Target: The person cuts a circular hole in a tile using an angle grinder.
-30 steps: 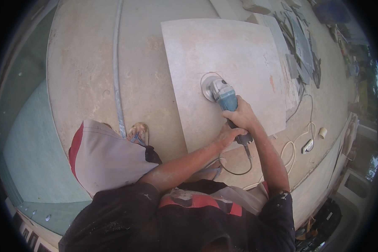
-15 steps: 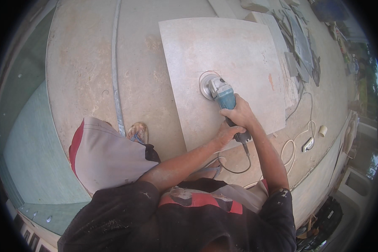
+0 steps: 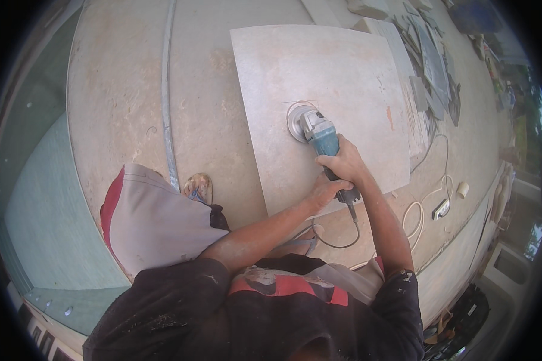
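A teal and black angle grinder (image 3: pixel 326 142) rests with its disc against a large pale tile (image 3: pixel 331 66), inside a curved line marked on the surface. My right hand (image 3: pixel 347 161) wraps round the teal body just behind the metal head. Lower down, my left hand (image 3: pixel 329 194) grips the black rear handle, close to where the power cord leaves it. Both hands are closed on the tool. The disc's underside is hidden against the tile.
The cord loops to a white power strip (image 3: pixel 441 208) on the right. Broken tile pieces (image 3: pixel 427 54) are piled at the far right. A long metal bar (image 3: pixel 166 96) lies on the concrete at left, near my sandalled foot (image 3: pixel 197 188). Green tiled pool-like basin (image 3: pixel 48 210) borders the far left.
The view has shifted very slightly. Both hands keep their hold on the grinder, and its disc stays at nearly the same spot on the tile.
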Action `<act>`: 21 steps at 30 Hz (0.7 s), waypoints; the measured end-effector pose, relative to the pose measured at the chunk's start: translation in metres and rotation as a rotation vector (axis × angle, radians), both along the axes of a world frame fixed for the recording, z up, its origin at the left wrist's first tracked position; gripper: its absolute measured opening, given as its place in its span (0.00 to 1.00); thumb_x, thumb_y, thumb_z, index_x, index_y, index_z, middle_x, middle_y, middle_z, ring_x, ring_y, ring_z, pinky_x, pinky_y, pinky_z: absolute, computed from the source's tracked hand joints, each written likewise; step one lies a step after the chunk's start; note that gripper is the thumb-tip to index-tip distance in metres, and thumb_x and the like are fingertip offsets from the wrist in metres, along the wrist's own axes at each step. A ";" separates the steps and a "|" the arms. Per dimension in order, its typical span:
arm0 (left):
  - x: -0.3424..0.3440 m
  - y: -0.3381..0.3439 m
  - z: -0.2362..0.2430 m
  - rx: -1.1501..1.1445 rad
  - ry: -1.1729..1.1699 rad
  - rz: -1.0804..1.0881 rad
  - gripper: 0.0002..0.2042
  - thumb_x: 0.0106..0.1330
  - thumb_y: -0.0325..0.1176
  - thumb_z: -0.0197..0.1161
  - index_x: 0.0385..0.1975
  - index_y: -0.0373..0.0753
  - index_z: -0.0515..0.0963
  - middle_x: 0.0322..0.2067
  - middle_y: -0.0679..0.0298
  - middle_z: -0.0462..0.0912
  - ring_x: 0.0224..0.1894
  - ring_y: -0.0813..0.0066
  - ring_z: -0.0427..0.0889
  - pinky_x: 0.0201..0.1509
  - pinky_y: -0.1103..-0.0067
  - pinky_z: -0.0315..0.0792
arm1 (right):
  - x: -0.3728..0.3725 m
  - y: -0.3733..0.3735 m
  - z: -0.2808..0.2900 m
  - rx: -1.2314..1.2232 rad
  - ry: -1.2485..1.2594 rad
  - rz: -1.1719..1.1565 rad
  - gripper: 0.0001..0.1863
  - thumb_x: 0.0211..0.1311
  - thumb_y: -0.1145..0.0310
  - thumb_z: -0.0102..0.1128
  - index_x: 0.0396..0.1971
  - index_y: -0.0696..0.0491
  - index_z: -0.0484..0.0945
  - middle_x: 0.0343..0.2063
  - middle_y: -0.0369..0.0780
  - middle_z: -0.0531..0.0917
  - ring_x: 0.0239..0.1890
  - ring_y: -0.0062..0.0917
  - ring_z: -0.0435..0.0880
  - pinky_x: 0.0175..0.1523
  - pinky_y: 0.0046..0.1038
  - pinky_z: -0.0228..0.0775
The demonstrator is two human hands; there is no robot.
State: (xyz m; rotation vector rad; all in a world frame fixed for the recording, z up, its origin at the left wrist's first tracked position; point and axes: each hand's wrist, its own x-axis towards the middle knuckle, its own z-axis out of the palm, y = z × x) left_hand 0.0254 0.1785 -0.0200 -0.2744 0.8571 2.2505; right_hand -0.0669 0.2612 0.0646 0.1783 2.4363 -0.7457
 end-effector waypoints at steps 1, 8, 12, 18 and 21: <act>0.000 0.000 -0.001 -0.006 0.000 -0.005 0.20 0.61 0.29 0.68 0.54 0.37 0.76 0.44 0.64 0.83 0.45 0.73 0.86 0.49 0.71 0.84 | 0.000 -0.001 0.001 0.002 -0.005 -0.001 0.41 0.44 0.55 0.73 0.56 0.67 0.74 0.45 0.61 0.85 0.51 0.51 0.86 0.57 0.41 0.78; -0.002 0.000 0.000 0.014 -0.004 -0.005 0.20 0.61 0.30 0.68 0.54 0.37 0.76 0.45 0.63 0.83 0.45 0.72 0.86 0.49 0.71 0.84 | -0.002 -0.001 0.000 0.001 -0.010 0.004 0.41 0.45 0.55 0.72 0.57 0.67 0.74 0.46 0.61 0.85 0.51 0.50 0.86 0.57 0.41 0.77; -0.002 0.000 -0.003 0.030 -0.012 -0.007 0.20 0.61 0.30 0.68 0.54 0.37 0.76 0.45 0.63 0.83 0.45 0.72 0.86 0.49 0.70 0.84 | -0.002 -0.001 0.000 0.005 0.005 0.017 0.41 0.45 0.55 0.72 0.57 0.67 0.74 0.46 0.60 0.85 0.51 0.50 0.86 0.57 0.41 0.77; -0.003 0.001 -0.002 0.029 -0.010 -0.007 0.22 0.61 0.30 0.68 0.56 0.37 0.74 0.45 0.63 0.83 0.46 0.71 0.86 0.50 0.70 0.84 | -0.002 -0.001 0.000 -0.007 0.017 0.015 0.41 0.44 0.56 0.72 0.56 0.68 0.74 0.45 0.60 0.85 0.50 0.50 0.87 0.56 0.41 0.78; -0.005 0.000 0.000 0.019 -0.002 -0.012 0.22 0.61 0.30 0.68 0.56 0.37 0.74 0.45 0.62 0.83 0.46 0.71 0.86 0.50 0.69 0.84 | -0.003 -0.002 0.002 0.001 0.015 0.015 0.41 0.44 0.56 0.72 0.56 0.68 0.74 0.44 0.60 0.85 0.50 0.50 0.87 0.56 0.41 0.78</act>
